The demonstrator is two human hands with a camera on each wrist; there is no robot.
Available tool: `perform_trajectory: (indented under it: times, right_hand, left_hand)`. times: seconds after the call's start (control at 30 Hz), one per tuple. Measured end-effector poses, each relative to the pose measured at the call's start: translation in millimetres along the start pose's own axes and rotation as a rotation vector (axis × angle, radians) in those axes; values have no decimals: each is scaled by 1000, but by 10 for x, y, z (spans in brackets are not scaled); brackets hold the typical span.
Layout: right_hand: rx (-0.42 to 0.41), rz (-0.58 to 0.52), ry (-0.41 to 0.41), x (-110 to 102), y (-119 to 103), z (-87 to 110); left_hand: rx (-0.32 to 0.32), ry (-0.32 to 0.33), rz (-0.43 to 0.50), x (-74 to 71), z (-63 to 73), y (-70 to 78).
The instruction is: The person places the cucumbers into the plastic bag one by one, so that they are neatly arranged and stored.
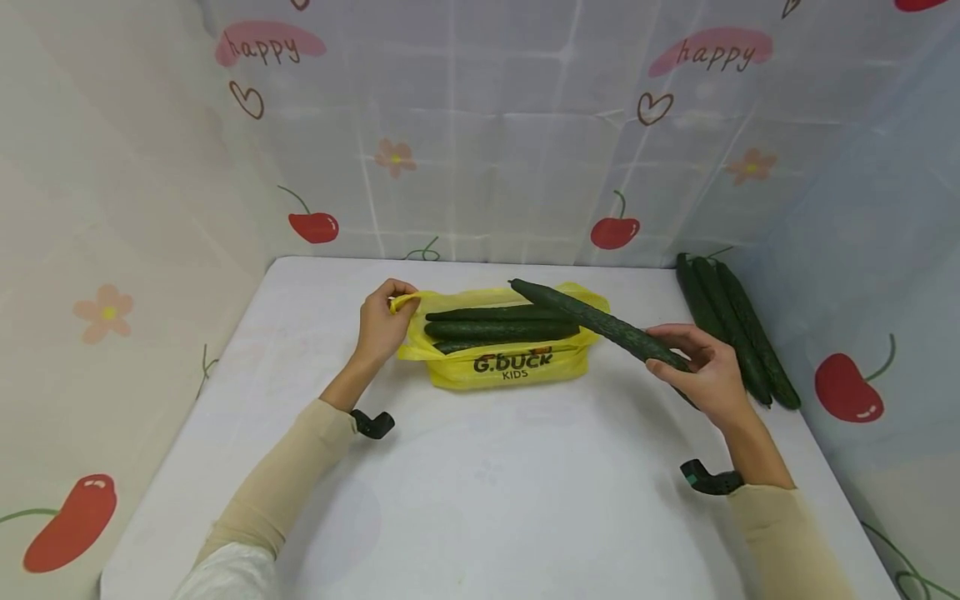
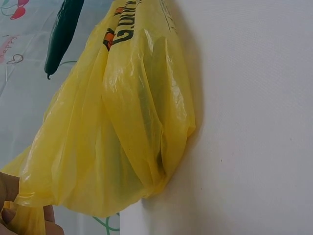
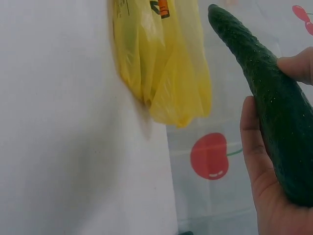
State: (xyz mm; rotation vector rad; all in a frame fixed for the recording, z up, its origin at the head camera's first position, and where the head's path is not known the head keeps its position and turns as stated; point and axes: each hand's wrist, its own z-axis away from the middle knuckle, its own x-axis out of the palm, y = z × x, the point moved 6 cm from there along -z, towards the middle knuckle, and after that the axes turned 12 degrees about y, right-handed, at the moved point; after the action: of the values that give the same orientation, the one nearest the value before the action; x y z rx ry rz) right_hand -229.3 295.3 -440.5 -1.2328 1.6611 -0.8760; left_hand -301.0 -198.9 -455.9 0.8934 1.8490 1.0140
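Observation:
A yellow plastic bag [image 1: 457,373] printed "G.DUCK KIDS" lies on the table with its mouth open upward, and several dark green cucumbers [image 1: 502,331] are inside. My left hand [image 1: 381,323] pinches the bag's left handle; in the left wrist view its fingers [image 2: 10,186] show at the lower left edge. In my right hand [image 1: 708,372] is a long cucumber [image 1: 600,321], gripped near its right end between thumb and fingers. Its far tip reaches over the bag's right part. The right wrist view shows the held cucumber [image 3: 274,93] slanting up beside the bag [image 3: 151,63].
Three more cucumbers [image 1: 735,329] lie side by side at the table's right back edge, partly behind my right hand. The white table [image 1: 480,492] is bounded by a patterned curtain [image 1: 510,125] at the back and both sides.

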Motion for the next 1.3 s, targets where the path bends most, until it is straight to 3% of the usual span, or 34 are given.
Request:
perform_trajectory:
  times: [0.17,0.33,1.0,1.3]
  right_hand:
    - [-16,-52,-86,176,5,-36]
    - [-8,2,-145,364,-4,-87]
    - [46,126,-291,1071,102,-452]
    - [41,122,-350,1292,90,-586]
  left_hand:
    - [-8,3,8,-13,-2,-16]
    - [-15,6,11,-24,-7,-33]
    - [-17,6,2,-34,-5,-25]
    - [-10,1,16,-16,-14,-16]
